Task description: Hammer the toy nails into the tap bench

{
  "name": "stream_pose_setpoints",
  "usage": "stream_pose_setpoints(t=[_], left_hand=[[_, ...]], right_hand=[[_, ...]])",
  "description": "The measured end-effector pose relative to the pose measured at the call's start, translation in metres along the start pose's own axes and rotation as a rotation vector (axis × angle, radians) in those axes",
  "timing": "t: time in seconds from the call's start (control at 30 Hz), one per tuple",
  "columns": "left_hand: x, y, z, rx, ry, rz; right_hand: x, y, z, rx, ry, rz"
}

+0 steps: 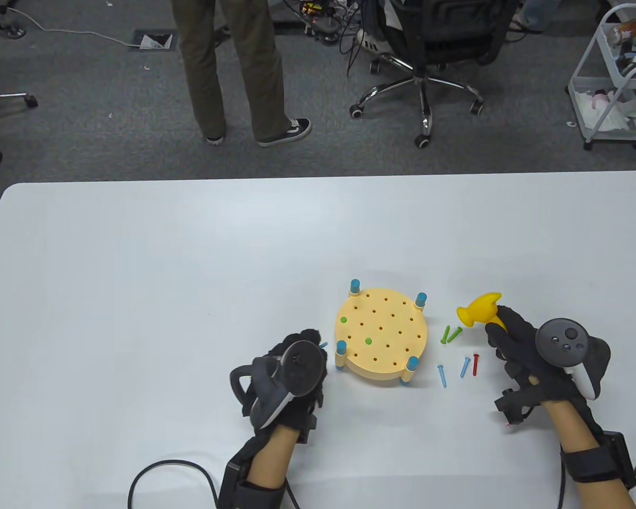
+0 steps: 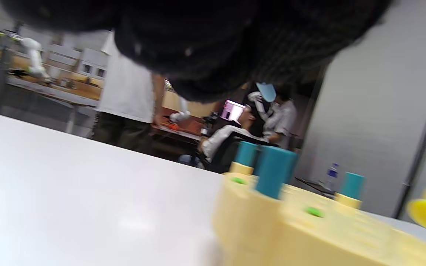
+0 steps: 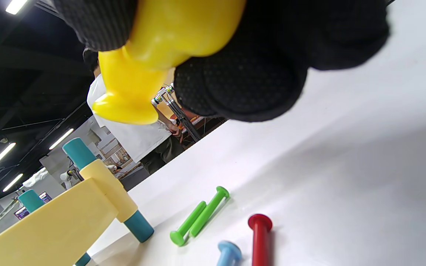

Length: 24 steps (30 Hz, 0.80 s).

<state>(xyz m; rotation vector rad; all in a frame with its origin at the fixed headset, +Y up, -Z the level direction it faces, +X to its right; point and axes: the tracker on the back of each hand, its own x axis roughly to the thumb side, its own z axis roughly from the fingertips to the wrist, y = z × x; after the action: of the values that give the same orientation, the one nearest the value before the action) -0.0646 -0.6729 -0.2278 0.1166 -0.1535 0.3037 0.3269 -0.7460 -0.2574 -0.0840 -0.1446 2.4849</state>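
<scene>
The round yellow tap bench (image 1: 381,339) stands on blue legs, with two green nails (image 1: 368,340) sunk in its top. My left hand (image 1: 310,347) rests curled just left of the bench, and a light-blue nail tip (image 1: 323,345) sticks out of its fingers. My right hand (image 1: 501,328) grips the handle of the yellow hammer (image 1: 479,310), head raised right of the bench. Loose on the table between them lie two green nails (image 1: 450,334), two blue nails (image 1: 443,375) and a red nail (image 1: 475,364). The right wrist view shows the hammer (image 3: 154,55) above the green nails (image 3: 202,214).
The white table (image 1: 138,291) reaches far to the left and back. A cable (image 1: 164,469) loops at the near left edge. Beyond the table stand a person (image 1: 233,69), an office chair (image 1: 424,63) and a white cart (image 1: 620,79).
</scene>
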Motion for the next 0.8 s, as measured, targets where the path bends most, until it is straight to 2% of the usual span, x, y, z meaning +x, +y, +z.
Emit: stream_pose_setpoints(t=[0.13,0.3,0.57,0.8], left_hand=[[0.058,-0.002,-0.013,-0.051,-0.105,-0.156],[0.106,-0.018,-0.032,-0.104,-0.159,-0.421],[0.129,-0.047,-0.054,-0.233,-0.149,-0.569],[0.135,-0.057,-0.056,-0.240,-0.151,-0.656]], right_hand=[[0.002,0.001,0.001,0.004,-0.012,0.014],[0.001,0.001,0.000,0.009,-0.019,0.015],[0.001,0.001,0.000,0.016,-0.023,0.012],[0.002,0.002,0.000,0.020,-0.032,0.017]])
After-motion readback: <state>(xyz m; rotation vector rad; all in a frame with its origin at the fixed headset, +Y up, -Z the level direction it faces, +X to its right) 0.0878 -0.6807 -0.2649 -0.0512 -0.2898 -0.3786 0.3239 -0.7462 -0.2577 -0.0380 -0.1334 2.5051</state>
